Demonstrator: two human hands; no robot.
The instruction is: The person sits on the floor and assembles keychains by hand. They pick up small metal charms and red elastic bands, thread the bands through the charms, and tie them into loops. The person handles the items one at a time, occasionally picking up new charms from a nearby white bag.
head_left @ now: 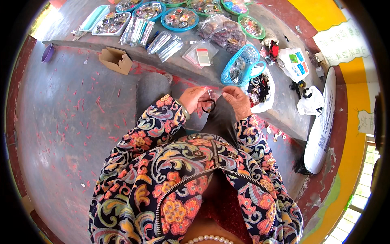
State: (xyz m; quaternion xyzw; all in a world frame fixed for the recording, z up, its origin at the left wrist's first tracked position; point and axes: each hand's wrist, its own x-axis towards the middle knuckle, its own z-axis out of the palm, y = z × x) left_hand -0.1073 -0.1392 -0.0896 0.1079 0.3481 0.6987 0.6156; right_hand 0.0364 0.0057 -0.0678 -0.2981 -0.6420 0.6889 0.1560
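Observation:
Both my hands are raised close together over my lap. A small clear plastic bag (209, 92) with red and white marks is pinched in the fingers of my left hand (192, 99). Just beside those fingers hangs a thin black ring-shaped band (208, 106); whether it is inside the bag or in front of it I cannot tell. My right hand (239, 102) is a little apart to the right, above my dark trouser knee. Its thumb and fingers are drawn together, and anything between them is too small to make out.
On the raised step ahead are a blue basket (231, 75), a white bag of dark trinkets (266, 97), bundles of packets (165, 44) and several basins (180, 28) of small goods. An open cardboard box (115, 61) is at left. Red scraps litter the floor (77, 122).

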